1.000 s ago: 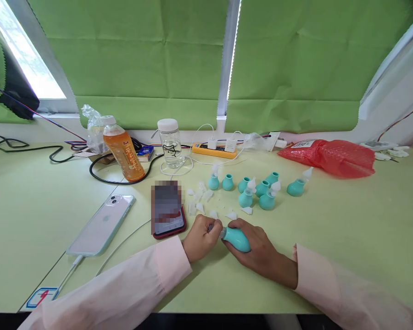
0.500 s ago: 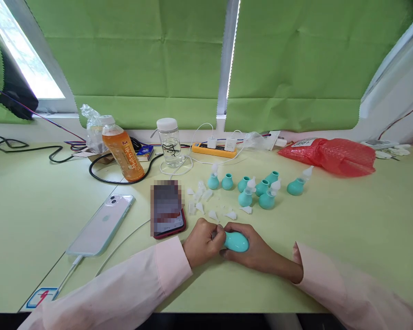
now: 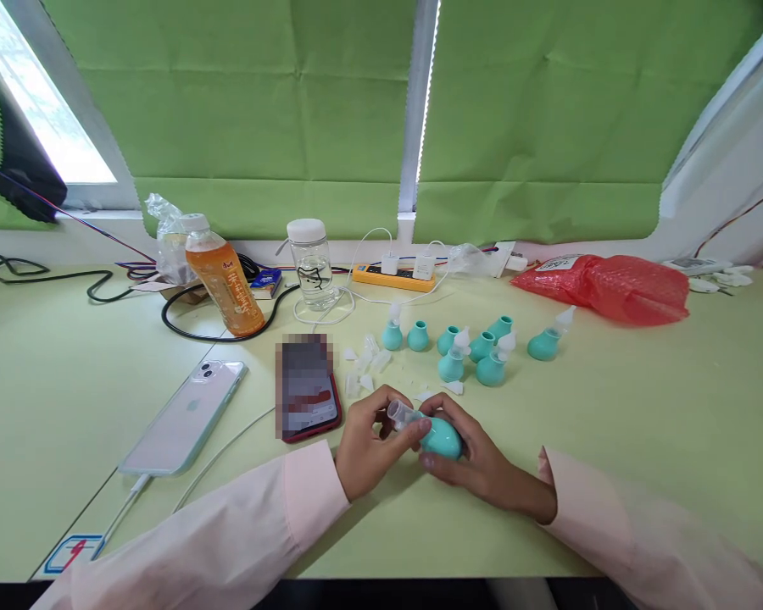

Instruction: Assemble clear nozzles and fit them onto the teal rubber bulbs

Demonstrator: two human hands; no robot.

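My right hand [image 3: 476, 453] grips a teal rubber bulb [image 3: 442, 438] just above the light green table [image 3: 642, 424]. My left hand [image 3: 369, 440] pinches a clear plastic tip [image 3: 402, 414] that sits at the bulb's mouth. Both hands meet near the table's front middle. Behind them lie several loose clear tips [image 3: 365, 366] and several more teal bulbs [image 3: 476, 349], some with tips fitted.
A red-cased phone [image 3: 306, 394] lies just left of my left hand; a white phone [image 3: 184, 415] on a cable lies further left. An orange drink bottle [image 3: 219, 275], a clear jar [image 3: 313, 264], a yellow power strip [image 3: 394, 278] and a red bag [image 3: 610, 288] line the back.
The hands have lifted and turned the bulb; the clear tip, earlier hidden in my left fist, now shows between my fingers at the bulb's mouth.
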